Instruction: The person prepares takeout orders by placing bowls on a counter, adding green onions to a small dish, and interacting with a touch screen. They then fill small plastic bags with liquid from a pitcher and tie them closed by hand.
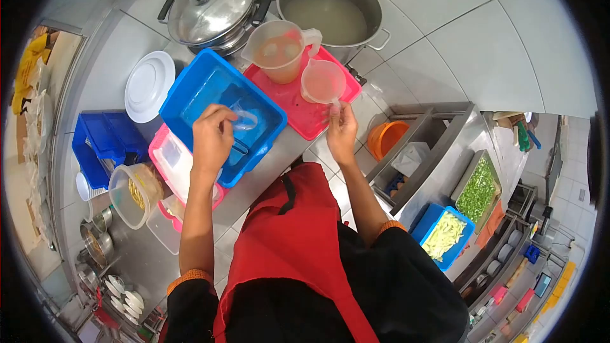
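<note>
My left hand [213, 134] is over a blue tub [270, 111], its fingers closed on a small clear plastic bag [244, 119] that hangs inside the rim. What the bag contains is too faint to make out. My right hand [342, 128] grips the handle of a small translucent measuring jug [323, 81], which is over a pink-red tray [298, 113]. Behind it on the same tray stands a larger plastic pitcher [277, 51] with cloudy liquid and pale lumps in it.
A big steel pot [330, 6] of cloudy liquid and a lidded pot [211, 9] stand at the back. White plates [150, 86], a blue basket [111, 146] and a clear container [135, 195] are on the left. Chopped greens [478, 190] and pale strips [445, 235] sit at right.
</note>
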`<state>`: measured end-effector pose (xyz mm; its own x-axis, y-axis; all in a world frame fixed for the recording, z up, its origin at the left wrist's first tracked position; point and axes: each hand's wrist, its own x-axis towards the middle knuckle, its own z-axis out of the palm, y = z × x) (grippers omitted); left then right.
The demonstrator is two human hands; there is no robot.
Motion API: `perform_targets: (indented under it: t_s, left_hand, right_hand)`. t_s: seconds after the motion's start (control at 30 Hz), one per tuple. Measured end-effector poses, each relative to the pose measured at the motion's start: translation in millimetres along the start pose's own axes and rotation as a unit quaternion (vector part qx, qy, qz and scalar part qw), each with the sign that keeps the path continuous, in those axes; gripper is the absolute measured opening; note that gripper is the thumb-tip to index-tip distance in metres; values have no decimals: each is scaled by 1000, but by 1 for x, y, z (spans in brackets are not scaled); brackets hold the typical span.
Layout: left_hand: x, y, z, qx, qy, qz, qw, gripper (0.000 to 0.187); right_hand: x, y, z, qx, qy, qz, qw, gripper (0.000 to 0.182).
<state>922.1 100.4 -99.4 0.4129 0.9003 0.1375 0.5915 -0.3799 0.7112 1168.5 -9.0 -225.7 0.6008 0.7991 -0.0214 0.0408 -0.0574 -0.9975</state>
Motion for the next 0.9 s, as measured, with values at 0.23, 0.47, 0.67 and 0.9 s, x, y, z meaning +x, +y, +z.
perform_targets:
  t_s: [0.23,0.47,0.67,0.9]
  left_hand:
    - [7,6,10,24,-2,-16,1000,26]
    - [6,18,15,51,-1,9,999,30]
    - [-2,28,6,27,15,21,999,32]
    - [-9,25,0,-53,1,-12,999,35]
  right_hand:
    - [15,-71,-32,-130,-80,-143,978,18]
    - [33,-140,-22,-207,-239,-230,920,13]
    - [36,-166,9,-261,-313,-287,867,15]
    - [37,-186,31,-288,-328,-341,833,20]
